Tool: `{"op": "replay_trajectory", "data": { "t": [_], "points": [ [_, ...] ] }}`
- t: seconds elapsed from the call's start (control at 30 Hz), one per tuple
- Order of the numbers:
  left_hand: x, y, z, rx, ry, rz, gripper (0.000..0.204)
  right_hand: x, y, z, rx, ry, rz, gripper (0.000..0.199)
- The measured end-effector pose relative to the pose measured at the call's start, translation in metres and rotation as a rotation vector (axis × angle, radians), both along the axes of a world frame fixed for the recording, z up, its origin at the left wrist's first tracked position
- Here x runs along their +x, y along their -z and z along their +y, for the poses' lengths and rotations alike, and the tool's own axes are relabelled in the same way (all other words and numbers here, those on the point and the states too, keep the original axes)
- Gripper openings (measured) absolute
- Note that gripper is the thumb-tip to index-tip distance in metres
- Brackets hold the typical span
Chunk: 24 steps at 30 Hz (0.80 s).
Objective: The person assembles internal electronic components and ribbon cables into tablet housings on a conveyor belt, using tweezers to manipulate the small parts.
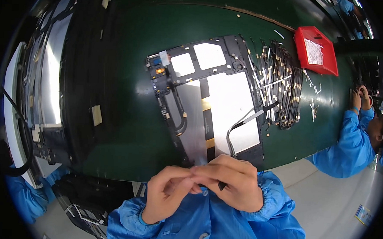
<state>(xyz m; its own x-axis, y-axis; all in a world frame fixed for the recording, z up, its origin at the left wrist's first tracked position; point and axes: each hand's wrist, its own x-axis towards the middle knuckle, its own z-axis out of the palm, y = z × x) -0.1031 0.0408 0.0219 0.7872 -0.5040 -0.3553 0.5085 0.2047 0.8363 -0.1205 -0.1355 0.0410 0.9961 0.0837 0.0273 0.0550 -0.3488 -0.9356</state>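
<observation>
My left hand [168, 192] and my right hand [233, 181] meet at the fingertips, just over the near edge of an open laptop-like chassis [240, 89]. The fingers of both are closed in a pinch, and whatever lies between them is hidden. A small black bit [222, 186] shows under my right fingers; I cannot tell what it belongs to. The chassis is black with silver-white panels and a small circuit board [158, 73] at its left. Across its right side a thin dark cable with a white sleeve [252, 117] runs down toward my right hand.
A thick bundle of thin cables [282, 87] lies right of the chassis. Behind it sits a red bin [334, 61] of white strips on the green table [122, 129]. More chassis panels [52, 70] stand at the left. A person in a blue sleeve [349, 135] works at the right.
</observation>
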Motion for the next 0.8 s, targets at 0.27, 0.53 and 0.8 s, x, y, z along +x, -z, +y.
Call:
{"op": "replay_trajectory", "data": {
  "t": [0.27, 0.53, 0.8],
  "points": [
    [0.029, -0.003, 0.001, 0.375, 0.113, -0.993, 0.034, -0.003, -0.012, -0.012, 0.064, -0.097, -0.228, 0.013],
    [0.038, 0.002, -0.015, 0.510, 0.027, -1.054, 0.015, 0.069, -0.050, -0.180, -0.466, 0.986, -0.541, 0.015],
    [0.056, 0.015, -0.015, 0.456, -0.055, -0.965, 0.011, 0.071, -0.040, -0.213, -0.765, 0.729, -0.216, 0.041]
  ]
}}
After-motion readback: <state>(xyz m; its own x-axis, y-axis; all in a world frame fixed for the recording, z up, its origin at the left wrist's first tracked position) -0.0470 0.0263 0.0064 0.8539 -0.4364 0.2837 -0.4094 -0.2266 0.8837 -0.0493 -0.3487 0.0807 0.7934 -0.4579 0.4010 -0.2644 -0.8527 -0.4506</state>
